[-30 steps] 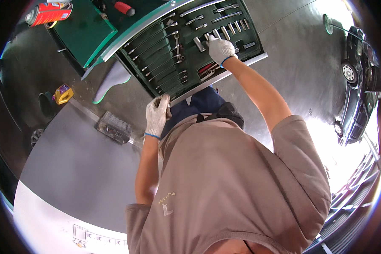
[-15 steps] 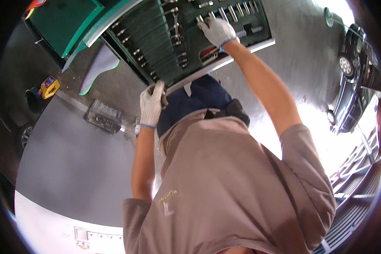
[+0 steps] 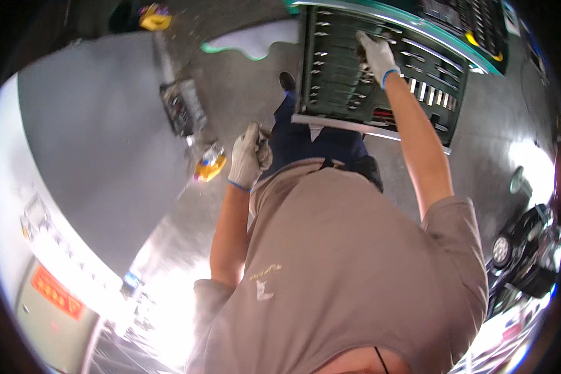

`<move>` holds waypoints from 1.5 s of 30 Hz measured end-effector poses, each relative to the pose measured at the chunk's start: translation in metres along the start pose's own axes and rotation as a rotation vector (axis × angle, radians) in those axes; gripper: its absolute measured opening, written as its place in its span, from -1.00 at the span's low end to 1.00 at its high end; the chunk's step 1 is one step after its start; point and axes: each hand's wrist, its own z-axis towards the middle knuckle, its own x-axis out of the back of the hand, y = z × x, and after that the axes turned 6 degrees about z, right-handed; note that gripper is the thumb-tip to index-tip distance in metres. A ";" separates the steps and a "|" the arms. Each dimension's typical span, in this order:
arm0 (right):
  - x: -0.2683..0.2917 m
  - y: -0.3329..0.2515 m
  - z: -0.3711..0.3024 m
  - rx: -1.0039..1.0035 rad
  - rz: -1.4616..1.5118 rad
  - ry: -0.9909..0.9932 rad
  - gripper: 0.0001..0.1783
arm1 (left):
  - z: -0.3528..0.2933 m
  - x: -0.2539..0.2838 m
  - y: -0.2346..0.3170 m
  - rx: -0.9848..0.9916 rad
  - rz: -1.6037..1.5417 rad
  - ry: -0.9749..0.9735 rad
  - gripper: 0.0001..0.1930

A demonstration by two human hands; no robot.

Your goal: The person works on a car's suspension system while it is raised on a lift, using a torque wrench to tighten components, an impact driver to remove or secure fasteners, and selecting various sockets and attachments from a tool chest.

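Note:
My right hand (image 3: 378, 57), in a white work glove with a blue cuff, is over the open tool drawer (image 3: 301, 62). Its fingers bend down among the wrenches (image 3: 318, 62) and look closed; whatever lies under them is hidden. The wrenches sit in rows in the dark green tray. Right of the hand, several long chrome sockets (image 3: 422, 91) lie side by side, and a red-handled tool (image 3: 383, 115) rests near the drawer's front edge. My left hand (image 3: 248, 157), gloved the same way, is curled closed beside my thigh, apart from the drawer. I cannot make out anything inside it.
A grey-topped bench (image 3: 106, 149) stands at the left. At its edge are a dark tray-like box (image 3: 182, 107) and a yellow container (image 3: 210, 167). Another yellow container (image 3: 155, 17) is farther back. More tools (image 3: 474, 25) fill the far right of the cabinet. A dark car (image 3: 520, 249) is at right.
My view has turned, so the drawer appears farther right. My right hand has gone from the sockets to the wrenches. My left hand has left the drawer's front corner.

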 end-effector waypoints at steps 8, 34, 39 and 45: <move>-0.211 -0.061 -0.166 0.326 -0.075 -0.565 -0.56 | -0.019 0.105 0.062 -0.249 -0.807 -0.466 -0.57; -0.510 -0.367 0.019 0.260 0.389 -0.262 -0.69 | 0.173 0.260 0.557 -0.016 -0.195 -0.397 -0.63; -0.513 -0.519 0.088 0.245 0.426 -0.321 -0.72 | 0.220 0.249 0.711 -0.182 0.000 -0.608 -0.58; -0.514 -0.680 0.154 0.354 0.380 -0.423 -0.74 | 0.298 0.201 0.857 -0.451 0.215 -0.512 -0.55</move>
